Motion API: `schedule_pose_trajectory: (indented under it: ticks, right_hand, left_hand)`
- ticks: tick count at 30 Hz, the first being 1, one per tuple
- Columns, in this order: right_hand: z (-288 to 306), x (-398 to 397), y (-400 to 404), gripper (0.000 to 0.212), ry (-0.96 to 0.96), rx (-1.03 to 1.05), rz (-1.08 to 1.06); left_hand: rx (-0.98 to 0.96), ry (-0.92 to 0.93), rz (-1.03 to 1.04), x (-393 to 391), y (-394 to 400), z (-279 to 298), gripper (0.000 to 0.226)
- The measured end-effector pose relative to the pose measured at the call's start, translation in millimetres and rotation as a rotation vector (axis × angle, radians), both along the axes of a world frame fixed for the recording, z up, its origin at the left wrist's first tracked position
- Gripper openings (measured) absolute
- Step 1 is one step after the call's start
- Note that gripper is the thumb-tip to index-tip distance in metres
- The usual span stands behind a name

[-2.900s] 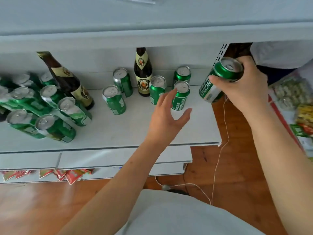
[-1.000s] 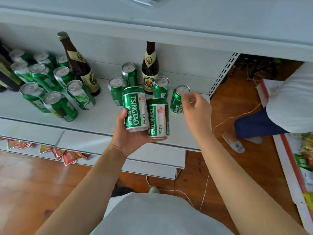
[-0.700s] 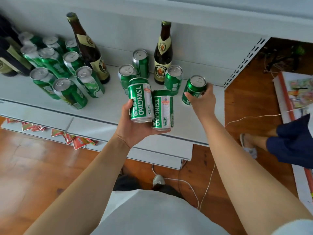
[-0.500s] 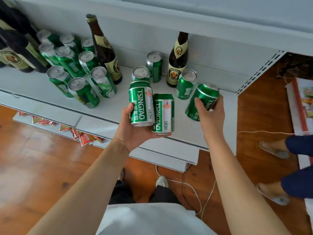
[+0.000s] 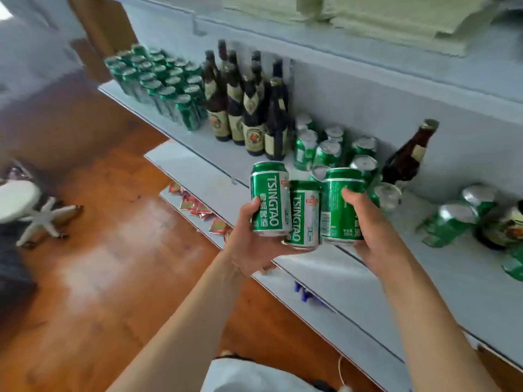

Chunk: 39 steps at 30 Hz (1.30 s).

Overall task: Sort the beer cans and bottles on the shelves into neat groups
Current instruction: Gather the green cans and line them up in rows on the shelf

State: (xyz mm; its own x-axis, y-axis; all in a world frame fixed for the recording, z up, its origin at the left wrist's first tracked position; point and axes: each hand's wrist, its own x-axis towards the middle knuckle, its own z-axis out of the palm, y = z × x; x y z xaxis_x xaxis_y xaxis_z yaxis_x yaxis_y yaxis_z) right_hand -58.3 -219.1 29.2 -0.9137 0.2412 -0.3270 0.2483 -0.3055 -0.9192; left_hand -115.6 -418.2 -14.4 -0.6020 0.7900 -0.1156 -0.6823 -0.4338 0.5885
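Note:
My left hand (image 5: 254, 244) grips two green Tsingtao cans (image 5: 270, 199) side by side, upright, in front of the grey shelf (image 5: 353, 275). My right hand (image 5: 370, 230) holds a third green can (image 5: 341, 205) pressed against them. On the shelf behind stand a tidy block of green cans (image 5: 161, 83) at the far left, a group of dark beer bottles (image 5: 246, 108), a loose cluster of green cans (image 5: 325, 148), and one lone tilted-looking brown bottle (image 5: 407, 157). More cans (image 5: 450, 219) lie blurred at the right.
A lower shelf (image 5: 195, 171) juts out below, with red snack packets (image 5: 198, 205) under it. The wooden floor (image 5: 99, 264) stretches left, where a white chair base (image 5: 42, 219) stands. Above hangs another shelf with pale stacked goods (image 5: 368, 18).
My right hand lifted its can off the shelf and brought it against the two in my left hand. The view swung left, showing the sorted cans and bottles.

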Motion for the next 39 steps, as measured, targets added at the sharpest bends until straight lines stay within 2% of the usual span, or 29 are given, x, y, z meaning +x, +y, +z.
schedule_pose_trajectory:
  ticks: [4,10,13,18,21,24,28,32,39]
  right_hand:
    - [4,-71,-99,0.055,0.023,-0.046,0.144]
    - [2,-174,-203,0.045,0.017,-0.083,0.201]
    - [-10,-229,-232,0.041,0.035,-0.081,0.189]
    - [-47,-330,-250,0.046,0.075,0.008,0.118]
    - [-72,-383,-247,0.059,0.05,0.077,0.042]
    - [-88,-421,-249,0.062,0.024,0.135,-0.035]
    - [-109,-430,-261,0.068,-0.034,0.258,-0.183]
    - [-126,-425,-278,0.07,-0.052,0.317,-0.379]
    - [-116,-434,-306,0.073,-0.026,0.407,-0.452]
  left_hand:
    - [-0.113,-0.008,0.122,-65,-101,16,0.091]
    - [-0.146,-0.062,0.26,-160,-203,12,0.09]
    - [-0.204,-0.125,0.325,-216,-230,4,0.089]
    - [-0.37,-0.09,0.302,-324,-238,-10,0.064]
    - [-0.456,-0.046,0.232,-384,-234,-24,0.061]
    - [-0.55,0.077,0.124,-437,-230,-39,0.059]
    - [-0.692,0.31,-0.069,-472,-227,-51,0.061]
    - [-0.636,0.479,-0.239,-496,-230,-71,0.07]
    - [-0.622,0.693,-0.312,-529,-244,-72,0.071]
